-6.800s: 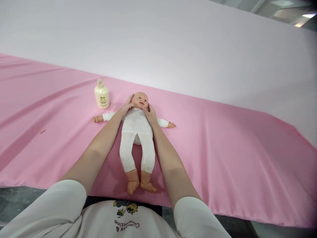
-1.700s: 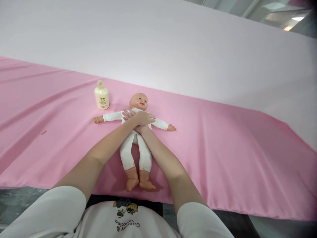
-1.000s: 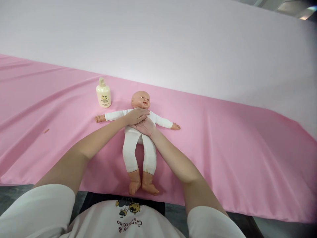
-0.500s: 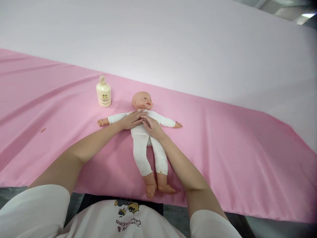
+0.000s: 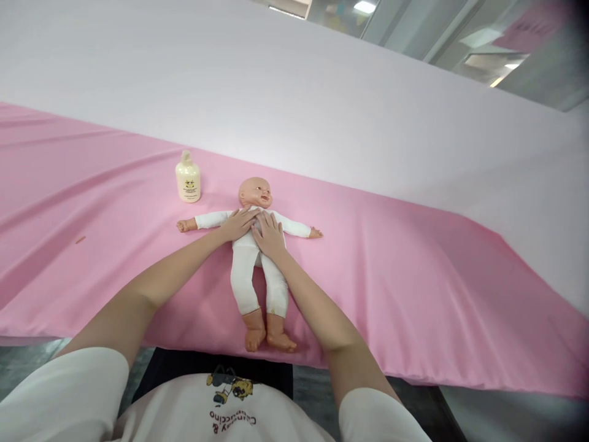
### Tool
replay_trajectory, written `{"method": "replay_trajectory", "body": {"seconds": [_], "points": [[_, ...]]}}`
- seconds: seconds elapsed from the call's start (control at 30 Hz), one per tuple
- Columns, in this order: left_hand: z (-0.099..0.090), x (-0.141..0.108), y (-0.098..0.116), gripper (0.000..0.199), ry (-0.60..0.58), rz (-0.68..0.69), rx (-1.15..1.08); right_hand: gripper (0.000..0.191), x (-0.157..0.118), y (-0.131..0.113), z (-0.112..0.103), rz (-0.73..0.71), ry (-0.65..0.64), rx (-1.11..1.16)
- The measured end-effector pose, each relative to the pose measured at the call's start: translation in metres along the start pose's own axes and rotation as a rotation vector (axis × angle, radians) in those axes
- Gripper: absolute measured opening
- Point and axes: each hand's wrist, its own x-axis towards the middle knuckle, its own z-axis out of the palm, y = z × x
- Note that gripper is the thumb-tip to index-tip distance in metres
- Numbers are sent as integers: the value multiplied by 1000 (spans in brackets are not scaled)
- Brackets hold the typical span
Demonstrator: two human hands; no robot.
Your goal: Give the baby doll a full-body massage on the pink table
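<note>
Pink cloth point(image 5: 414, 294) over table, pale backdrop point(image 5: 276, 92), ceiling lights point(image 5: 364, 7).

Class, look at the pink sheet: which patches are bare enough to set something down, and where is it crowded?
Bare pink sheet stretches right of the baby doll, and left of the lotion bottle. It is crowded at the doll's chest, where the left hand and right hand lie flat, and tight between bottle and doll's head.

Light was bright, even and soft, with ceiling lamps point(image 5: 364, 7) glowing at the top edge. Shadows under the doll point(image 5: 256, 258) stayed faint. Wide-angle distortion bent the edges; the right corners darkened and blurred.
</note>
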Motion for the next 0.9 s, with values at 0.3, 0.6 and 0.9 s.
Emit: {"method": "replay_trajectory", "body": {"seconds": [0.3, 0.6, 0.9], "points": [[16, -56, 51, 60, -13, -77, 209, 65, -68, -8, -13, -15, -184, -27], [-10, -26, 61, 79, 33, 21, 199, 81, -19, 11, -31, -329, -181, 101], [23, -14, 37, 74, 80, -98, 122, 74, 3, 15, 8, -349, -73, 95]]}}
